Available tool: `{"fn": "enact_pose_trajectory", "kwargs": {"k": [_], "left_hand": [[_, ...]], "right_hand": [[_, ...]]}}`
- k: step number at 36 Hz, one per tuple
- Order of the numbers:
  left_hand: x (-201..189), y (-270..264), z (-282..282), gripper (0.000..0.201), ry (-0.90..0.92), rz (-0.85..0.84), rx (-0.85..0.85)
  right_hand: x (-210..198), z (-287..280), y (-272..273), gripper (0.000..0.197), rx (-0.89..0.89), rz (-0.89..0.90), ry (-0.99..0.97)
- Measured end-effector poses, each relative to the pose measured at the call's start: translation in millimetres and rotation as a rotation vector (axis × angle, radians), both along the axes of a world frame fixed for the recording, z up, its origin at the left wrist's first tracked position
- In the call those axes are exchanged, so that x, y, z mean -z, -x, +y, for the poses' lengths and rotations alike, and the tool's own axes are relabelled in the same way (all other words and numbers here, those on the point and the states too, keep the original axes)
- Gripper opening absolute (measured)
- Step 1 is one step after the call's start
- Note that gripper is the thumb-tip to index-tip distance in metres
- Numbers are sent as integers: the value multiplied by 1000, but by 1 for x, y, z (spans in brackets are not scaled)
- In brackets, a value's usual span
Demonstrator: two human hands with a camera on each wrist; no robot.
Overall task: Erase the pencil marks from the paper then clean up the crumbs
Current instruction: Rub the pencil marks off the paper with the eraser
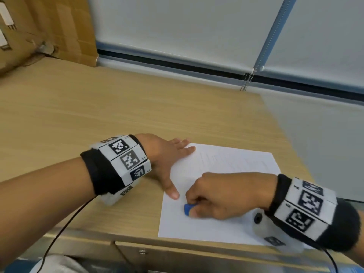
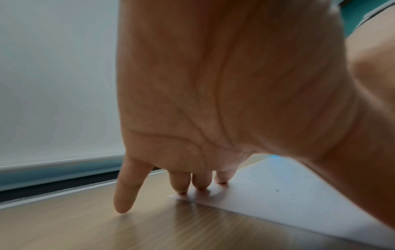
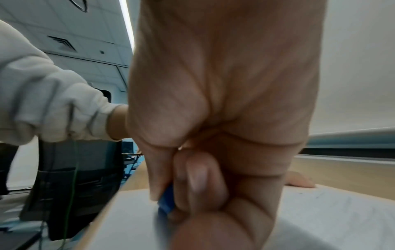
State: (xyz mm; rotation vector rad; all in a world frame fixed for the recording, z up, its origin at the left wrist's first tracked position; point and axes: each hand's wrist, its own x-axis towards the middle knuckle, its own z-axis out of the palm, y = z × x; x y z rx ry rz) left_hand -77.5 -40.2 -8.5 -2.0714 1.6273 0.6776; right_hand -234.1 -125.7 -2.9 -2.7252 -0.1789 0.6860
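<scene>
A white sheet of paper (image 1: pixel 222 168) lies on the wooden desk (image 1: pixel 118 107) near its front edge, with faint pencil lines on its upper half. My left hand (image 1: pixel 173 154) lies flat with straight fingers; its fingertips (image 2: pixel 200 186) press the paper's far left corner and the thumb rests on the left edge. My right hand (image 1: pixel 214 198) pinches a small blue eraser (image 1: pixel 187 209) against the lower left part of the sheet. In the right wrist view the eraser (image 3: pixel 166 201) shows between thumb and fingers. A few dark crumbs (image 2: pixel 277 190) lie on the paper.
Cardboard boxes (image 1: pixel 39 26) stand at the back left of the desk. A window blind (image 1: pixel 187 26) with a bead chain (image 1: pixel 246 81) runs along the back. The desk's right edge (image 1: pixel 283 134) drops off beside the paper. A black chair (image 3: pixel 74 182) stands off the desk's front.
</scene>
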Motion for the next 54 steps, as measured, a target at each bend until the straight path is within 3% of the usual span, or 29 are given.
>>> {"fn": "enact_pose_trajectory", "kwargs": {"k": [8,13,20,23,28,33,38,42,49,54], "left_hand": [[-2,3,5,133,56,-37,39],[-4,10,16,117,83,76,48],[1,18,18,138,15,36,56],[0,20,18,139,16,24,60],[-1,20,18,140,24,15,57],[-3,22,17,141,3,3,60],[-2,23,15,141,11,-28,79],[-3,24,14,142,-4,-28,70],[-1,21,16,143,34,8,46],[-1,22,18,141,47,-5,34]], "right_hand": [[-1,-8,-4,36,82,-24,46],[-1,-5,1,35,85,-43,41],[-2,0,7,35,39,15,3],[-5,4,10,37,-1,50,-11],[-5,-10,4,38,73,-41,58],[-3,1,16,38,13,13,-7],[-2,-11,8,41,81,-51,34],[1,-2,15,40,36,11,-26],[-3,-21,-3,40,157,-74,66],[-5,-11,6,41,99,72,-10]]}}
